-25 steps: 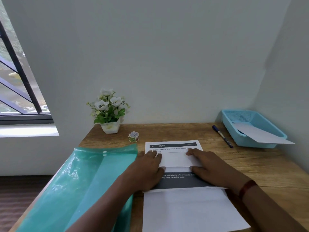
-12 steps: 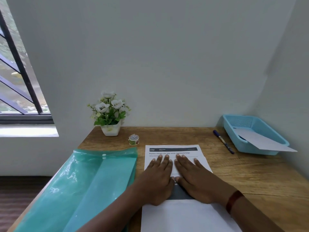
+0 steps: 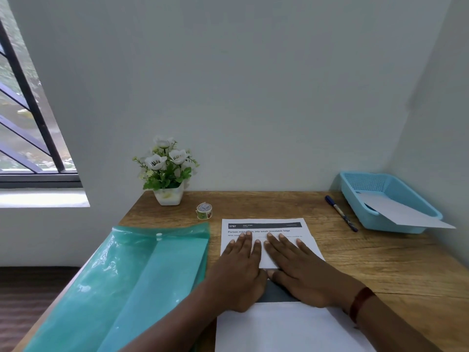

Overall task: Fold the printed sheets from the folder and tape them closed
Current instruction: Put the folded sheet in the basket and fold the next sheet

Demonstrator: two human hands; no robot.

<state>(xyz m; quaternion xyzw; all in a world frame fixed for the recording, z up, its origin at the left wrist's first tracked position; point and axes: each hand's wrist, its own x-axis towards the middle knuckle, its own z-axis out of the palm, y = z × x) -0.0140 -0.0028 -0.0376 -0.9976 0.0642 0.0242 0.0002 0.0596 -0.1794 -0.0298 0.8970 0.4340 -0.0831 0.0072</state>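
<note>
A printed sheet (image 3: 264, 226) with a dark header lies on the wooden desk (image 3: 380, 260), its near part folded up over itself. My left hand (image 3: 238, 273) and my right hand (image 3: 302, 273) rest flat side by side on the folded flap, fingers spread and pointing away from me. A second white sheet (image 3: 284, 329) lies nearer to me, partly under my wrists. The translucent green folder (image 3: 132, 280) lies open to the left. A small roll of tape (image 3: 204, 211) stands behind the sheet.
A potted plant with white flowers (image 3: 167, 174) sits at the back left. At the right are a blue pen (image 3: 341, 216) and a blue plastic basket (image 3: 385, 199) holding a white sheet. Walls close the desk at the back and right.
My hands slid from the flap's two sides to its middle, then spread a little and reached farther up the sheet. The view tilted up slightly.
</note>
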